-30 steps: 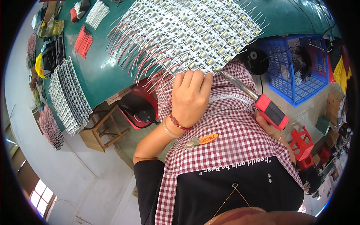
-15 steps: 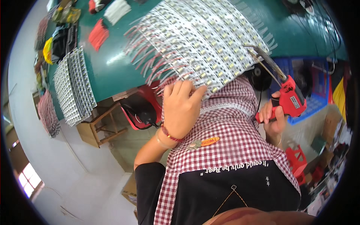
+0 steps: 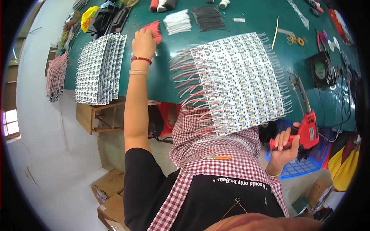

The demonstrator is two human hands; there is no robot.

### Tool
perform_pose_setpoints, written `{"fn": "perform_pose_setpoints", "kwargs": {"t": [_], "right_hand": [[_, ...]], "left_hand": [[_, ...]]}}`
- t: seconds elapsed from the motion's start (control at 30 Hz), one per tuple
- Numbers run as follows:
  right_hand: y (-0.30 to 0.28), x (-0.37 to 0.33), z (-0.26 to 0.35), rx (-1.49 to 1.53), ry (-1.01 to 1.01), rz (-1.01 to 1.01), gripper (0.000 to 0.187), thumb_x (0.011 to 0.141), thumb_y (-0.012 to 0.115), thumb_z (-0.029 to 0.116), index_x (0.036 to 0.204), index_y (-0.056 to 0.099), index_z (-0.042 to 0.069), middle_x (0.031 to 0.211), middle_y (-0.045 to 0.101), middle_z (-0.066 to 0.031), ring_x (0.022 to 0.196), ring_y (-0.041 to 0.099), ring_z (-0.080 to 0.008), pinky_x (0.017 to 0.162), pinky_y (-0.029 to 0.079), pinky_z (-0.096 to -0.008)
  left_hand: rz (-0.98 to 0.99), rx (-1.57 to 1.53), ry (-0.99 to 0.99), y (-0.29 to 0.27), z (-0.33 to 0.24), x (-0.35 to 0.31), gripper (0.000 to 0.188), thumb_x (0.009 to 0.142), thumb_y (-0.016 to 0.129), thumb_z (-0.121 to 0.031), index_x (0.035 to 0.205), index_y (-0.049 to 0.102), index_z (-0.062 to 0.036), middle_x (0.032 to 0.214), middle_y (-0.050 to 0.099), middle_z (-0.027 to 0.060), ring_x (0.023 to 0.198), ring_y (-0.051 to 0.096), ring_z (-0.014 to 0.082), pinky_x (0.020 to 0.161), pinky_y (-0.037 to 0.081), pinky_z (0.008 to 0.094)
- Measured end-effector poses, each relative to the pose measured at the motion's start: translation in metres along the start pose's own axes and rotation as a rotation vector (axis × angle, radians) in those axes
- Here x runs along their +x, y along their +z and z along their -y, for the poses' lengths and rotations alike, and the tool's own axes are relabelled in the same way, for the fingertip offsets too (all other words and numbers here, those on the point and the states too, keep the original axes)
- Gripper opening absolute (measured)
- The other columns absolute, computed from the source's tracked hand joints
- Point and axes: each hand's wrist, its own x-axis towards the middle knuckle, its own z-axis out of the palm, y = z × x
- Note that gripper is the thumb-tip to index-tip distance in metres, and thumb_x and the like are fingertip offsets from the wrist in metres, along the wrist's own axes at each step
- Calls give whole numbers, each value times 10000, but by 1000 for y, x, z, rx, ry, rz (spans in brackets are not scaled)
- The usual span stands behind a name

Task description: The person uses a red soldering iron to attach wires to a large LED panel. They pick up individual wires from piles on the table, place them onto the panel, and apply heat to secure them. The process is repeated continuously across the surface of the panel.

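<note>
My left hand [image 3: 144, 45] reaches across the table with its fingers curled at a bundle of short red wires [image 3: 156, 32]; the fingertips are partly hidden, closed at the bundle's edge. A large white LED circuit board panel [image 3: 241, 77] lies at the table's near edge and overhangs my lap. Red and white wires [image 3: 190, 88] stick out along its left side, and pale wires line its right side. My right hand [image 3: 284, 148] is wrapped round the handle of a red soldering gun [image 3: 308, 131]. Its tip points up, beside the panel's right edge.
White wires [image 3: 177, 22] and black wires [image 3: 208, 17] lie in bundles at the back. More LED panels [image 3: 94, 71] are stacked at the left. A black fan [image 3: 323, 69] stands on the right, rubber bands [image 3: 296, 39] near it. A blue crate [image 3: 300, 169] is below.
My left hand has left the panel's near edge and gone forward to the red wires. The panel now lies lower in view; my right hand still holds the soldering gun.
</note>
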Motion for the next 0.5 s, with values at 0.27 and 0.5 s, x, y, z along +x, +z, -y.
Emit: {"fn": "perform_pose_setpoints", "kwargs": {"t": [0.27,0.5], "right_hand": [[-9,5,-5,-92,31,-154,379,1003,450,285,1258,390,12,625,419,-18,448,376,-81,447,380,-231],[10,24,2,-96,13,-56,350,1015,421,246,1271,395,10,650,400,-13,467,362,-72,475,354,-221]], "left_hand": [[66,-62,-70,17,27,-13,101,738,720,-169,811,665,-125,924,607,47,909,548,277,754,431,423],[-126,-46,107,15,31,-20,59,766,686,-185,801,676,-138,811,599,-7,865,548,218,721,375,376]]}}
